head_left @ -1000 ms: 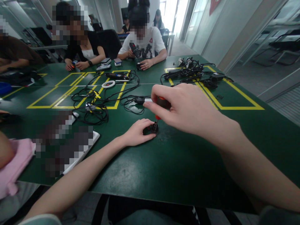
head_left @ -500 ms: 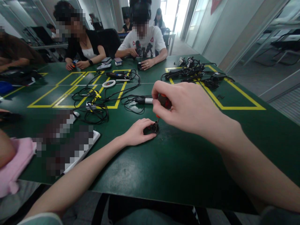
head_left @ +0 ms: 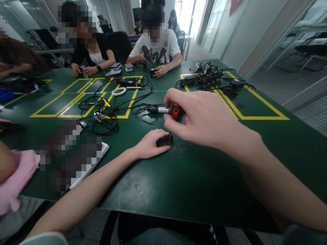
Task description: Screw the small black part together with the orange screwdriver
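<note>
My right hand is closed around the red and black handle of a screwdriver, held upright with its thin shaft pointing down. The shaft's lower end meets a small dark round part on the green table; its exact contact point is too small to make out. My left hand lies on the tabletop, thumb and fingers pinching that part from the left. Most of the part is hidden by the fingers. Just behind the screwdriver lies a silver and black rod-like tool with a cord.
Black cables coil left of centre, near a white ring. More cables and adapters pile up at the far right. A white-edged device lies beside my left forearm. Across the table a person holds a power drill.
The screwdriver handle has turned in my right hand, showing more red, and the fingers have shifted slightly. My left hand stays still. The person opposite has tilted the drill.
</note>
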A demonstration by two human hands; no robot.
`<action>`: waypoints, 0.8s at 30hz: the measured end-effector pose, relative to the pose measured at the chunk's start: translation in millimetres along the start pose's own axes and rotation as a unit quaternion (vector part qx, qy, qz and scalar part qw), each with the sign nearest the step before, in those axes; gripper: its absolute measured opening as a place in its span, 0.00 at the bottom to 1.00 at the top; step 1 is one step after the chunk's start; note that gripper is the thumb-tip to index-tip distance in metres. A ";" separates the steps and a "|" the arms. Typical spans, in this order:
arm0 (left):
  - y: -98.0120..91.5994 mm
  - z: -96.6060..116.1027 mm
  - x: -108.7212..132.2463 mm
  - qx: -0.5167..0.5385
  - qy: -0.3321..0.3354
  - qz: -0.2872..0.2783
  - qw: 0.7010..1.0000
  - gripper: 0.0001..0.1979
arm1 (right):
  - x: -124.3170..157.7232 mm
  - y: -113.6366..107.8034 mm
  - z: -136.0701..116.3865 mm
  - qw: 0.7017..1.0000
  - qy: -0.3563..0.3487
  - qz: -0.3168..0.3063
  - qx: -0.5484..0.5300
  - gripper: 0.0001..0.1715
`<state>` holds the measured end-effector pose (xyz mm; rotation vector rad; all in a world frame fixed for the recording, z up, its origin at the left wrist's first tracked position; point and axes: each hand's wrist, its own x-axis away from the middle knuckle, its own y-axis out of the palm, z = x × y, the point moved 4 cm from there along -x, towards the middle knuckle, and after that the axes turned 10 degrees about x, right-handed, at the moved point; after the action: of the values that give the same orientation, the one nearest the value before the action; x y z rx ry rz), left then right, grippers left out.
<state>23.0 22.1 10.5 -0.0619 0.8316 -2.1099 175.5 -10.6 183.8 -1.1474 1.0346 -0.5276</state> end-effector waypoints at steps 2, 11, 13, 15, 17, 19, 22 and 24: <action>-0.2 0.8 -0.1 -0.002 -0.002 -0.002 1.000 0.19 | 0.2 -0.1 -0.1 1.000 -0.003 0.003 0.002 0.16; -0.5 0.4 -0.1 -0.002 -0.004 0.000 1.000 0.20 | 0.3 0.6 0.5 1.000 0.001 0.014 -0.006 0.15; -0.5 0.7 -0.2 -0.003 -0.004 -0.003 1.000 0.19 | -0.3 0.7 0.4 1.000 0.006 0.006 0.003 0.19; -0.6 1.8 -0.6 -0.002 -0.002 -0.011 1.000 0.19 | -0.9 1.1 1.0 1.000 0.014 -0.011 0.013 0.22; -0.8 2.2 -0.9 -0.002 0.000 -0.015 1.000 0.19 | -1.1 1.0 1.5 0.999 0.020 -0.023 0.017 0.19; -0.8 1.5 -0.9 -0.001 -0.001 -0.012 1.000 0.19 | -0.9 0.3 1.1 0.999 0.019 -0.023 0.011 0.16; -0.5 0.1 -0.3 0.002 -0.002 -0.005 1.000 0.19 | -0.5 -1.1 -0.2 1.000 0.012 -0.007 0.001 0.16; -0.6 0.1 -0.2 0.002 -0.001 -0.005 1.000 0.19 | -0.6 -1.2 -0.5 1.000 0.010 -0.004 0.001 0.19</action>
<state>22.7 22.4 10.9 -0.0661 0.8274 -2.1205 175.0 -10.8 185.1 -1.1477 1.0470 -0.5473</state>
